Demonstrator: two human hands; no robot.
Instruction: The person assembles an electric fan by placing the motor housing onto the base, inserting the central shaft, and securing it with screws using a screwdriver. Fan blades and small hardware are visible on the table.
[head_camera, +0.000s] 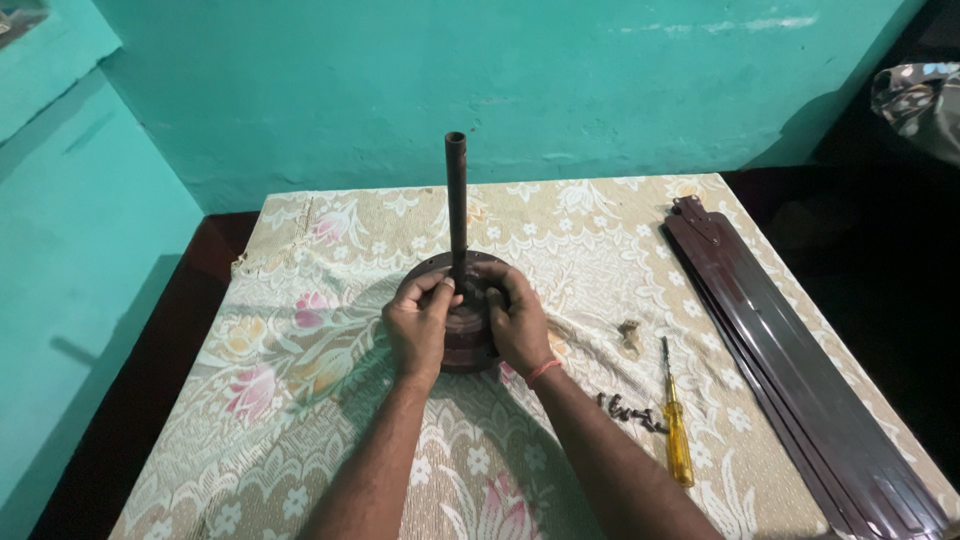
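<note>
Looking down, I see the table (300, 420) under a floral cloth, long brown fan blades (790, 370) along its right edge, and the round brown fan motor (470, 345) with its upright rod (456, 200) at centre. My left hand (418, 325) and right hand (517, 322) both close their grip on the motor's top by the rod's base, so I judge I am working the rod's fixing; next it calls for the yellow-handled screwdriver (676, 425) and small screws (632, 412) just right of my forearm.

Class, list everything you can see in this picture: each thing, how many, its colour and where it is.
fan motor: one, dark brown, table centre, under both hands
rod: one, dark, upright from the motor
fan blades: a stack, maroon, table's right edge
screwdriver: one, yellow handle, right of the motor
screws: small dark cluster, beside the screwdriver
tablecloth: one, cream with floral print, covering the table
wall: teal, behind
left hand: on the motor
right hand: on the motor
</note>
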